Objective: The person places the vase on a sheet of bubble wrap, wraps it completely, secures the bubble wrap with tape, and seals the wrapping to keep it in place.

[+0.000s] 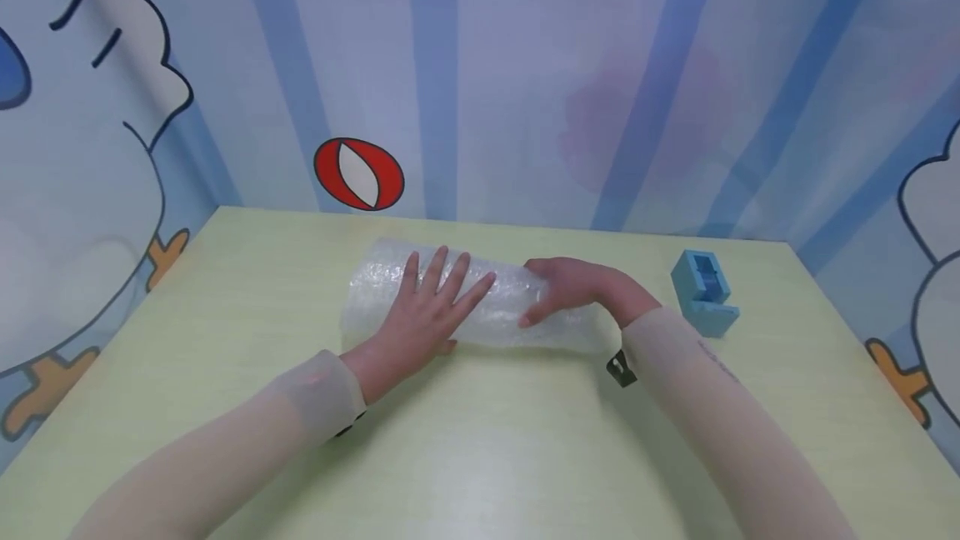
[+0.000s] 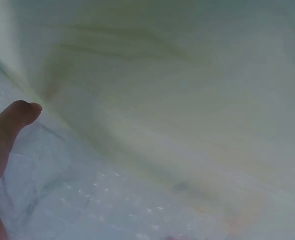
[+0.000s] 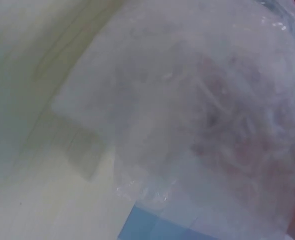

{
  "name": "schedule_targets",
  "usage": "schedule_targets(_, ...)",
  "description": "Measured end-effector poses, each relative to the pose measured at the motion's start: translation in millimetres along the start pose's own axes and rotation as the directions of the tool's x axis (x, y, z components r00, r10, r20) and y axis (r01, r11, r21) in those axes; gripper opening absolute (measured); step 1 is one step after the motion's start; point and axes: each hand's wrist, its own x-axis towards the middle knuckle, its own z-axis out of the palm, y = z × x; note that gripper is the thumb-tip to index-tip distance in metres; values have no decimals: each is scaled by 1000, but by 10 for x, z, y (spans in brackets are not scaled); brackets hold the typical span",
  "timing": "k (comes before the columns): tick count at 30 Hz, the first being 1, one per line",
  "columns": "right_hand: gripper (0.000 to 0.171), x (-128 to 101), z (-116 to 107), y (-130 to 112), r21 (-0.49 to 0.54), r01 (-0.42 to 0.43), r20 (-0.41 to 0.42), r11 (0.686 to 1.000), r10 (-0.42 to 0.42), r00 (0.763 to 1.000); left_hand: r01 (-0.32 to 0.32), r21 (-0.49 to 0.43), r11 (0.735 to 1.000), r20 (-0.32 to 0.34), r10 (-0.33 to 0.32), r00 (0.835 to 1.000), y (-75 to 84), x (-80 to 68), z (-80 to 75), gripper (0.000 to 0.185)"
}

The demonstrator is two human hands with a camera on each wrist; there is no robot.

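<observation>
A roll of clear bubble wrap [image 1: 375,294] lies crosswise on the table in the head view. My left hand [image 1: 420,323] rests over its middle, fingers straight and spread across the top. In the left wrist view the thumb [image 2: 15,117] lies by the edge of the wrap [image 2: 107,210]. My right hand [image 1: 573,283] grips the right part of the roll, thumb on the near side and fingers reaching over the far side, mostly hidden. Pinkish shapes show faintly through the bubble wrap [image 3: 162,90] in the right wrist view.
A light blue tape dispenser [image 1: 708,319] stands on the table to the right of my right hand. The pale yellow-green table [image 1: 480,457] ends at a striped blue cloth backdrop [image 1: 510,107] with cartoon figures. A dark clip-like piece [image 1: 621,369] hangs at the right cuff.
</observation>
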Motion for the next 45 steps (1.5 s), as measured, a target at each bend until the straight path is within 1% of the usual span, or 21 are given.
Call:
schedule_targets(4,96,13,-37,17,30,-11,28,1000,10,1000,13,-21,1000,31,-12,999,8,23,-1,109)
schedule_targets(7,96,25,-46,26,42,-6,31,999,5,1000,21,-28,999,48,-20,999,8,28,3,109)
schedule_targets(16,97,51,-61,40,61,-9,52,998,6,999,19,-19,1000,27,-19,999,-10,44,37,111)
schedule_targets(19,96,68,-63,41,58,-5,58,998,1,998,21,-51,998,36,-19,999,-17,45,36,109)
schedule_targets(21,97,72,-64,40,63,-8,59,998,4,998,25,-90,996,40,-22,999,-20,47,31,107)
schedule_targets(24,97,73,-71,42,76,-20,60,997,16,998,30,-141,989,49,-24,999,-22,66,12,104)
schedule_targets(26,99,68,-80,43,85,-34,61,996,29,998,34,-158,987,62,-25,998,-22,88,1,103)
schedule_targets(31,99,69,-98,34,85,-42,68,995,37,997,43,-146,988,113,-26,993,-26,127,-28,102)
schedule_targets(34,99,63,-101,25,94,-43,68,995,36,997,42,-138,990,131,-24,991,-31,134,-38,103)
schedule_targets(40,99,46,-89,21,100,-60,81,993,52,995,17,-144,989,128,2,992,-47,141,-31,104)
schedule_targets(45,98,54,-111,33,98,-55,84,994,46,995,9,-148,989,123,10,992,-56,162,-53,104)
